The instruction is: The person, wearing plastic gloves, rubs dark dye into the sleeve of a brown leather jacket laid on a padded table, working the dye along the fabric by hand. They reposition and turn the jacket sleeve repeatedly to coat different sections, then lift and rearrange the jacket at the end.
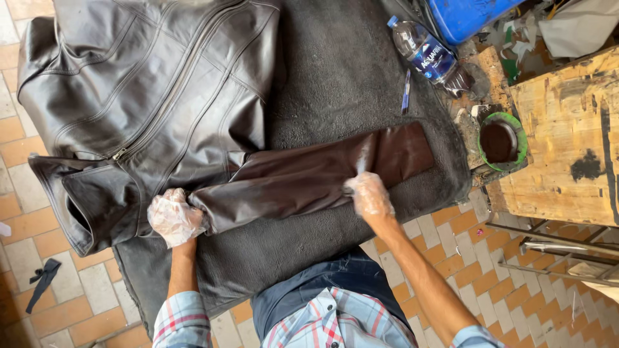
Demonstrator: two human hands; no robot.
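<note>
Pressing the sleeve [309, 177] down, my left hand [173, 217] grips its top; my right hand [369, 193] pinches a brush [362, 162]. The open dye pot [501, 140] nearby could tip and spill, I think.

left hand [173, 218] pins jacket sleeve [309, 177] | right hand [369, 193] presses sleeve | grey mat [348, 71]

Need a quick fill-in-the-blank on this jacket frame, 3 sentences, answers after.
1. Both hands wear clear plastic ____.
2. The left hand holds the jacket sleeve near the ____ end.
3. The right hand presses on the sleeve, which lies on a ____ mat.

Missing words: gloves; shoulder; grey
</note>
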